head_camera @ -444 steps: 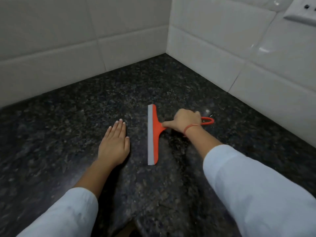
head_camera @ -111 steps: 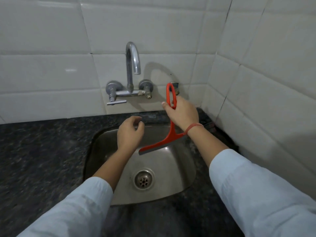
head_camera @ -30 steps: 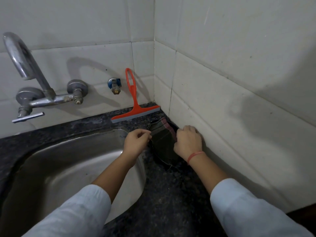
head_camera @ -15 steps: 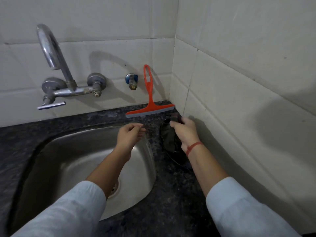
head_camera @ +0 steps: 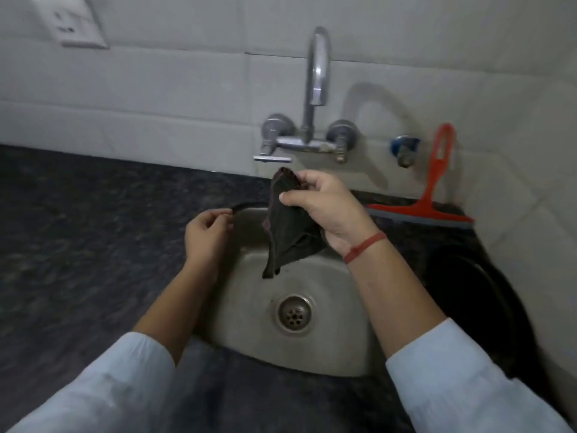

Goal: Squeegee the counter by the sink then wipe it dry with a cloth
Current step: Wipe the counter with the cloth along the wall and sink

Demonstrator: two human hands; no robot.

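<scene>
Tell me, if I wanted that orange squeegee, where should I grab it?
Take the squeegee by its looped handle, coming from the front. It leans upright against the tiled wall with the blade down on the counter, so the handle stands free.

The whole view is motion-blurred. The right hand (head_camera: pixel 324 214) covers the upper right of the dark crumpled cloth (head_camera: pixel 285 235). Both pale blue sleeves (head_camera: pixel 468 385) run off the bottom edge. The white wall socket plate (head_camera: pixel 73 21) is cut by the top edge. The left hand's fingers (head_camera: pixel 215 215) curl inward; whether they pinch anything cannot be told.
</scene>
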